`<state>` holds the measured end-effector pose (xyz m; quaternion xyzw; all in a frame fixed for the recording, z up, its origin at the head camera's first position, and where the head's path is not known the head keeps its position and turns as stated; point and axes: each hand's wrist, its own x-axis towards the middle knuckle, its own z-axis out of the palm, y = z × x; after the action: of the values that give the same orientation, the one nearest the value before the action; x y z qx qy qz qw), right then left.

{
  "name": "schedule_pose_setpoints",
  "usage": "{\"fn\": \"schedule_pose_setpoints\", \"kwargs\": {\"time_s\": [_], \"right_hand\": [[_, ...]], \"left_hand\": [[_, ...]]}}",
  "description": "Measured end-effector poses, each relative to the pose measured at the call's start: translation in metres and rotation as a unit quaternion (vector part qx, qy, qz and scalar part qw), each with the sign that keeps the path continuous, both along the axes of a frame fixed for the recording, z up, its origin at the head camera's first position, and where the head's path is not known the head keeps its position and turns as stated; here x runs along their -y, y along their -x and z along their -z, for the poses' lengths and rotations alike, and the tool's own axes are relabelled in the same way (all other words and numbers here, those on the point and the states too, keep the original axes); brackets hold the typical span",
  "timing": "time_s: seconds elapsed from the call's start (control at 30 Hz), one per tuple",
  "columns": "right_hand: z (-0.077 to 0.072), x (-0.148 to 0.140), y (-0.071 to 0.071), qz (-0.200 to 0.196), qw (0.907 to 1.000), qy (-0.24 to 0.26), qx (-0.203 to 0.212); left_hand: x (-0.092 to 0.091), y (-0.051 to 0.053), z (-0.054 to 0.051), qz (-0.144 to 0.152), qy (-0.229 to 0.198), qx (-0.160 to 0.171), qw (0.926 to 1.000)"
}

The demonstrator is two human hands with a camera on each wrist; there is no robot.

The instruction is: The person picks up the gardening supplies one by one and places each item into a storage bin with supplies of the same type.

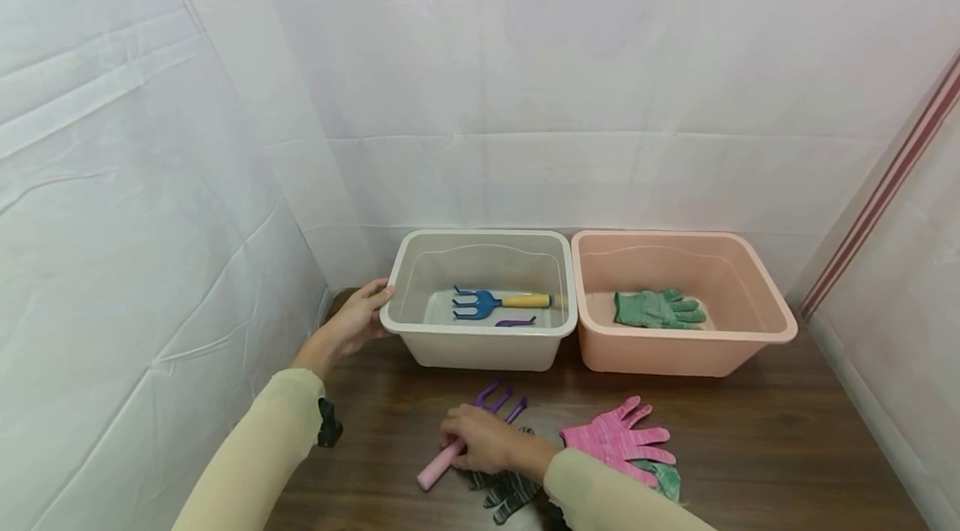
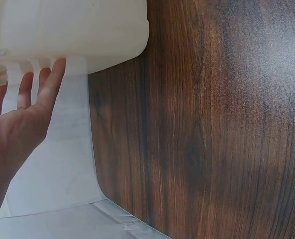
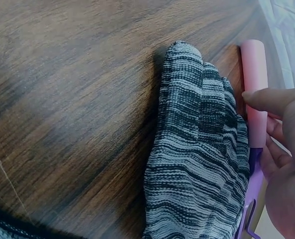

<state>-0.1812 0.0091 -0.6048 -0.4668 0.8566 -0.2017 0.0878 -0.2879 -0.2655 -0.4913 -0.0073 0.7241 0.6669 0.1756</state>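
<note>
In the head view I monitor, a creased white back sheet (image 1: 525, 64) hangs at twelve o'clock and a wrinkled side sheet (image 1: 97, 264) at nine; a red band (image 1: 885, 182) slants near three. A dark wood-grain tabletop (image 1: 787, 448) lies at six; my left-wrist view shows its rounded corner (image 2: 117, 184) at seven.

in the head view, the right hand (image 1: 483, 438) partly hides the pink-handled fork (image 1: 439, 468).
</note>
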Motion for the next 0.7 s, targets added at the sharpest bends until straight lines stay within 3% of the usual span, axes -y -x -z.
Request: {"fn": "schedule_pose_setpoints", "kwargs": {"time_s": [0.33, 0.37, 0.47, 0.57, 0.6, 0.7], "right_hand": [[-0.003, 0.001, 0.003, -0.018, 0.9998, -0.003, -0.011], [0.006, 0.001, 0.005, -0.026, 0.9994, 0.001, -0.023], [0.006, -0.001, 0.005, -0.033, 0.9989, 0.008, -0.031], [0.007, -0.001, 0.006, -0.025, 0.9990, 0.005, -0.036], [-0.003, -0.002, 0.004, -0.015, 0.9996, 0.002, -0.024], [-0.004, -0.002, 0.006, 0.000, 0.9999, -0.003, -0.011]], "left_hand": [[-0.001, -0.001, -0.001, -0.001, -0.005, -0.003, 1.0000], [-0.001, -0.001, -0.001, -0.001, -0.005, -0.003, 1.0000], [0.000, 0.000, -0.001, -0.003, -0.007, -0.002, 1.0000], [0.000, 0.000, -0.001, -0.003, -0.006, -0.001, 1.0000], [-0.001, 0.000, -0.001, -0.004, -0.005, 0.000, 1.0000], [-0.001, 0.000, -0.001, -0.003, -0.003, 0.000, 1.0000]]}}
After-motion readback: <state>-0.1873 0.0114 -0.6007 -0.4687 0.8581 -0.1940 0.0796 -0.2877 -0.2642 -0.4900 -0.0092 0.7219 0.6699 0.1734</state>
